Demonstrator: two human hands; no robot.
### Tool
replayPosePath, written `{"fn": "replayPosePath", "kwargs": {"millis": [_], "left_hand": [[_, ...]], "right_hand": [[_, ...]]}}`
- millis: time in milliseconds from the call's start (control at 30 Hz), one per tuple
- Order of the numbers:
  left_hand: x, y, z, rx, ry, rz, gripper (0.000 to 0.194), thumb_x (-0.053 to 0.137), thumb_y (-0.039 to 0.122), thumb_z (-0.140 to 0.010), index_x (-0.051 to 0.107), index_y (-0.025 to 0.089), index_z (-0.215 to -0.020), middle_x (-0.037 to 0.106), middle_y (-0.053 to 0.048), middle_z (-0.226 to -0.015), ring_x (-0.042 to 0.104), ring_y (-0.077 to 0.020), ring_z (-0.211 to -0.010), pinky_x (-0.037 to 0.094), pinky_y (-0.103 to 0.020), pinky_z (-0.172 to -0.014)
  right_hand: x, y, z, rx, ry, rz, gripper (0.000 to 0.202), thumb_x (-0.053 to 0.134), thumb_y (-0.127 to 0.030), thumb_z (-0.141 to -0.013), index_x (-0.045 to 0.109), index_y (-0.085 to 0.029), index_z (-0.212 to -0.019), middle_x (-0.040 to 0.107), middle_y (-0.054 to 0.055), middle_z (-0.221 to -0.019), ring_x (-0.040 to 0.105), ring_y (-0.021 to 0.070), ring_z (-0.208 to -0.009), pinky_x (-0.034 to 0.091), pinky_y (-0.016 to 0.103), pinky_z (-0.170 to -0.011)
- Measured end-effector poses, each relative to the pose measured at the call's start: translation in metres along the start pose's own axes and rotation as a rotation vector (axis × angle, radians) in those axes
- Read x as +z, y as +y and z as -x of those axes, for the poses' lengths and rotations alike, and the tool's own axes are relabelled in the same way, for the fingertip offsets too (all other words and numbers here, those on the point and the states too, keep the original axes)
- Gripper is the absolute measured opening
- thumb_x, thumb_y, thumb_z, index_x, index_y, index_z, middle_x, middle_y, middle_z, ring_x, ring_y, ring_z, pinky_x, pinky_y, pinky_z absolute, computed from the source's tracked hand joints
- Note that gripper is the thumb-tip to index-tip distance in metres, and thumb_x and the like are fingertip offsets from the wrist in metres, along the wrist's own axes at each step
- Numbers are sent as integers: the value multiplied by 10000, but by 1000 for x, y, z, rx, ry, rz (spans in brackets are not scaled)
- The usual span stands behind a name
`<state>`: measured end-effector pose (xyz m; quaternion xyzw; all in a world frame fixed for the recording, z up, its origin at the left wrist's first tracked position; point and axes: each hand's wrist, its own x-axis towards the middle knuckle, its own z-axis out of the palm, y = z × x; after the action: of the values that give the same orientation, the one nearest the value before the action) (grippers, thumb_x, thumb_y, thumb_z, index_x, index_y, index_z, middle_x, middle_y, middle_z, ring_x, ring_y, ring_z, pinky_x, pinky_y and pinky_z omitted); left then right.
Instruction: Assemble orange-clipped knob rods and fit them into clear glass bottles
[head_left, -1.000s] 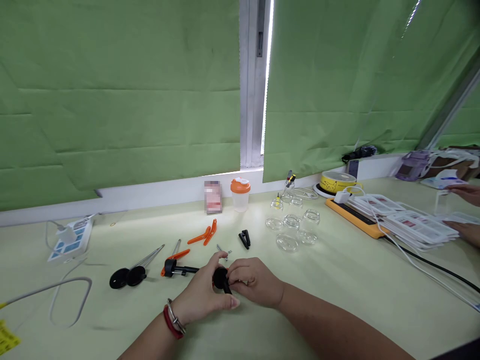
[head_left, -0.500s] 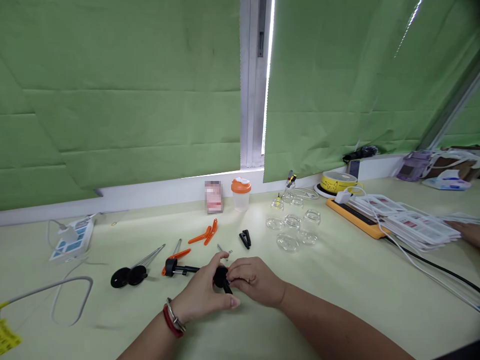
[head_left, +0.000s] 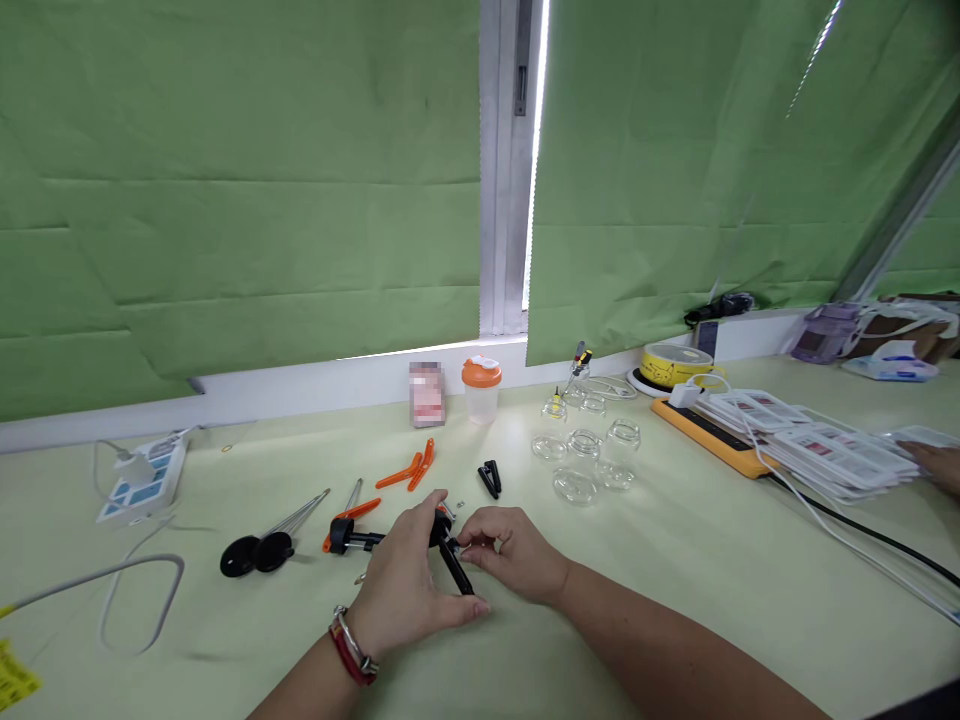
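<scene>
My left hand (head_left: 409,575) grips a black plastic part (head_left: 454,566) between thumb and fingers; the part has a round head and a straight stem slanting down toward me. The fingertips of my right hand (head_left: 510,552) are pinched together against the side of this part; whatever is in them is too small to make out. Just beyond the hands lie small metal pieces. Left of my left hand, a second black part (head_left: 343,536) with a round cap and stem rests on the table beside an orange handle (head_left: 363,508).
Two black discs with metal rods (head_left: 275,550) lie to the left. Farther back are orange handles (head_left: 420,466), black clips (head_left: 490,478), an orange-lidded cup (head_left: 481,390) and several clear glass jars (head_left: 583,456). At right are an orange power strip (head_left: 709,440), stacked cards and another person's hand (head_left: 937,462).
The black part has turned so its stem shows longer, pointing down toward me. My left hand has rolled slightly over it, and my right fingertips have shifted slightly to the right.
</scene>
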<state>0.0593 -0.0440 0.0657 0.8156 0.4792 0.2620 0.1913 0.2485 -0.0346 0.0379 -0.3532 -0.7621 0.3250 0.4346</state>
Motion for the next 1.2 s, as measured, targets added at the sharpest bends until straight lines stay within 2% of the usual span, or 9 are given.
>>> {"fn": "replayPosePath", "kwargs": {"millis": [167,333,400,667,933,1200], "left_hand": [[1,2,0,64,81,-44,1075,768,549,-463,300,214,-1371,535,-141,-1208,534,-335,-1089,461,-489,-882],[0,5,0,95,112,-90,1049,778,512,-466,311,219,-1359,538,-121,-1184,539,-320,-1067,473,-466,-866],[0,6,0,109,120,-113,1042,779,504,-466,315,214,-1353,542,-118,-1176,536,-319,-1067,472,-462,-868],[-2,11,-1,120,120,-209,1010,772,471,-465,338,185,-1331,546,-131,-1168,519,-328,-1069,454,-461,-881],[-1,11,0,107,139,-220,1000,753,465,-477,316,236,-1346,548,-113,-1143,531,-328,-1037,464,-461,-843],[-1,9,-3,138,120,-243,982,743,518,-485,362,190,-1328,520,-151,-1224,483,-361,-1120,430,-500,-912]], "right_hand": [[2,-1,0,89,18,-105,78,633,-223,-755,665,-157,-780,590,9,-713,495,103,-613,409,224,-586],[9,-1,0,304,6,-367,200,646,-334,-747,618,-138,-719,455,-44,-545,365,73,-497,315,210,-475],[12,0,0,348,3,-415,212,647,-344,-738,614,-136,-716,438,-50,-531,345,68,-484,291,208,-461],[23,-4,2,292,162,-148,86,604,-205,-699,640,-130,-676,508,-30,-555,386,71,-494,319,195,-465],[28,-6,2,349,178,-203,125,601,-247,-724,638,-131,-698,539,-12,-584,423,84,-514,362,201,-481],[27,2,2,311,156,-237,142,592,-263,-755,644,-133,-731,576,5,-644,483,109,-587,416,228,-568]]}}
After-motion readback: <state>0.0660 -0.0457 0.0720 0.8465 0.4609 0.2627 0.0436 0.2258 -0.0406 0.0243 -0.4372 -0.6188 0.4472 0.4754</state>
